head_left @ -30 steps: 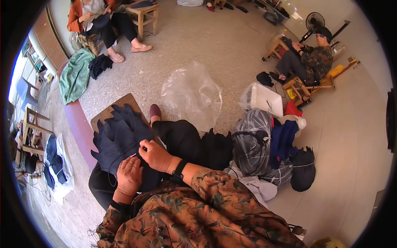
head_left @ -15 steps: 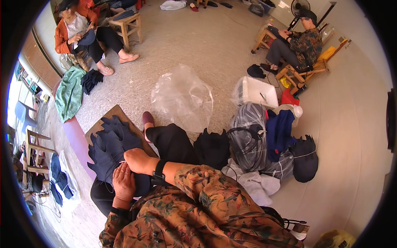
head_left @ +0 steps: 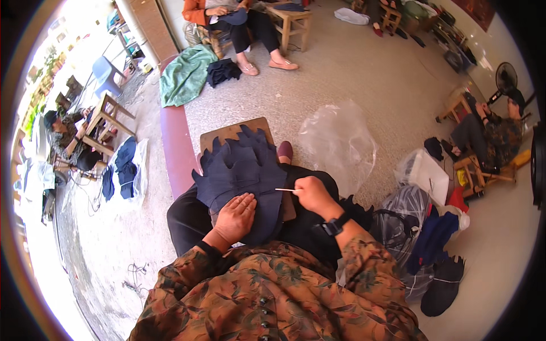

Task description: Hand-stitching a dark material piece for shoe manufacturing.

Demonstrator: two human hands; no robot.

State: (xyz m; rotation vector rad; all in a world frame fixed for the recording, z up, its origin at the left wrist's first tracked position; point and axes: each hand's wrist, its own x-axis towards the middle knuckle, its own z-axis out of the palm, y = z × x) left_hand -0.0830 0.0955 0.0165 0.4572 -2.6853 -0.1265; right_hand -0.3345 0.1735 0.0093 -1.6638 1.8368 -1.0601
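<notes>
— Dark blue cloth, is that what lies on your lap?

— Yes, a stack of dark blue fabric pieces with jagged edges, lying on a wooden board across my knees. My left hand presses flat on the near end, fingers spread, gripping nothing.

— And the other hand?

— My right hand is pinched shut on a thin pale stick. The stick points left, toward the middle of the fabric, its tip just over the top piece.

— So which way does the cloth run from you?

— Its long side runs away from me, from my left palm out toward the far end of the board. The stick lies across that line, coming in from the right. The left hand is the nearer one to the stack's middle.

— What's around you?

— A clear plastic bag on the speckled floor ahead, bags of more dark pieces on my right, a green cloth farther off, and other people sitting on wooden stools.
</notes>
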